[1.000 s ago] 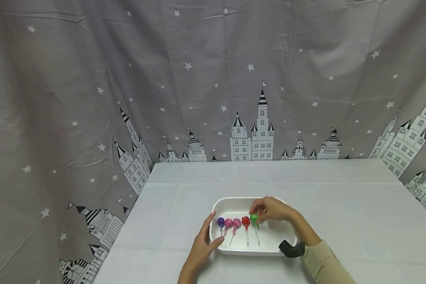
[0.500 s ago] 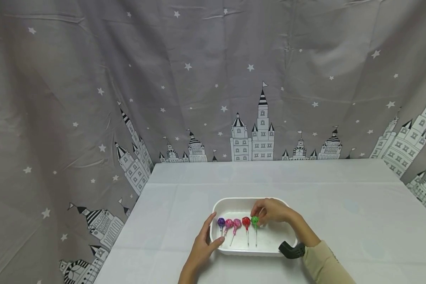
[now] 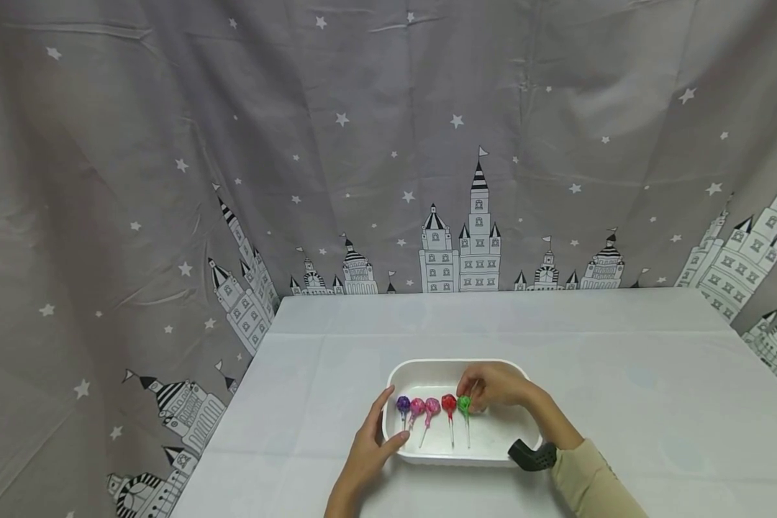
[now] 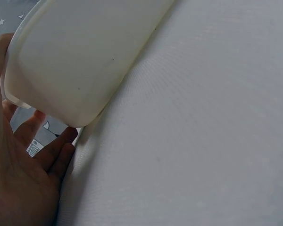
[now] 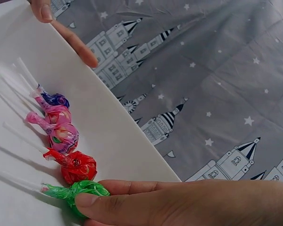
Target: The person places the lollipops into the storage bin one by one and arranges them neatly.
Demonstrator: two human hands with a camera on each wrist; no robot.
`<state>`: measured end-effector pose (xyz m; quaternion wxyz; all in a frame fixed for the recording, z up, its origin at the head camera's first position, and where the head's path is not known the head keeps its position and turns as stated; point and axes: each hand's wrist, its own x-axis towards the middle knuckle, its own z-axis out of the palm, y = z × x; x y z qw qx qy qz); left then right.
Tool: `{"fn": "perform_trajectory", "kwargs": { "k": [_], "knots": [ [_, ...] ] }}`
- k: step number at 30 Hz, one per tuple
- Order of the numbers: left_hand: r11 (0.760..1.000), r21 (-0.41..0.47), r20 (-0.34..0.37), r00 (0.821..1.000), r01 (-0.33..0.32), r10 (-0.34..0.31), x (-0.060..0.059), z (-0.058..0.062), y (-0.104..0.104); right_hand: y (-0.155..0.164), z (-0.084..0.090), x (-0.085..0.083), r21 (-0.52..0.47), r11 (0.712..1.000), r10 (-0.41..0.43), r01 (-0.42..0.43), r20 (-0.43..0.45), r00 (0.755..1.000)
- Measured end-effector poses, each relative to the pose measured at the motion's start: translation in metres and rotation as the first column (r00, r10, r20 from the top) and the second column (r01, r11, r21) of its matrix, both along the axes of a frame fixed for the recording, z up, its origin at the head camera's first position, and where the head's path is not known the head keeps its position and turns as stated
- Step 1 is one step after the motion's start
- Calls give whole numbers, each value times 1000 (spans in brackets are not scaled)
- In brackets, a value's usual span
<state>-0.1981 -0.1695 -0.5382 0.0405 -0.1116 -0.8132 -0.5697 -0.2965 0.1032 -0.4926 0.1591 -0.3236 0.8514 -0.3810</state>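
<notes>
A row of wrapped lollipops lies in a white tray point(image 3: 498, 432). From left to right come a purple lollipop point(image 3: 403, 405), two pink lollipops point(image 3: 432, 407), a red lollipop point(image 3: 449, 404) and a green lollipop point(image 3: 464, 403). My right hand point(image 3: 495, 385) pinches the green one by its candy head, its stick pointing toward me. In the right wrist view, the thumb lies on the green wrapper point(image 5: 90, 190), close against the red head. My left hand point(image 3: 370, 439) grips the tray's left end, thumb at the near rim and fingers along the side.
The tray stands on a white-covered table point(image 3: 337, 345). A grey curtain point(image 3: 362, 165) printed with castles and stars hangs behind and to the left. A black device point(image 3: 532, 455) sits at the right wrist, over the tray's near right corner.
The green lollipop's stick has swung slightly left, from slanting to nearly straight toward me. My right hand has shifted very little; the left hand and tray stay put.
</notes>
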Motion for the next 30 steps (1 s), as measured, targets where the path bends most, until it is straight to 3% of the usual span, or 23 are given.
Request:
{"fn": "perform_trajectory", "kwargs": {
  "k": [14,30],
  "knots": [
    [1000,8,-31,999,13,-13,0,0,-3,-2,-7,-2,-114,992,69,-61,73,995],
    [1000,0,-4,1000,18,-18,1,3,0,-1,-6,-2,-72,997,23,-18,69,997]
  ]
}}
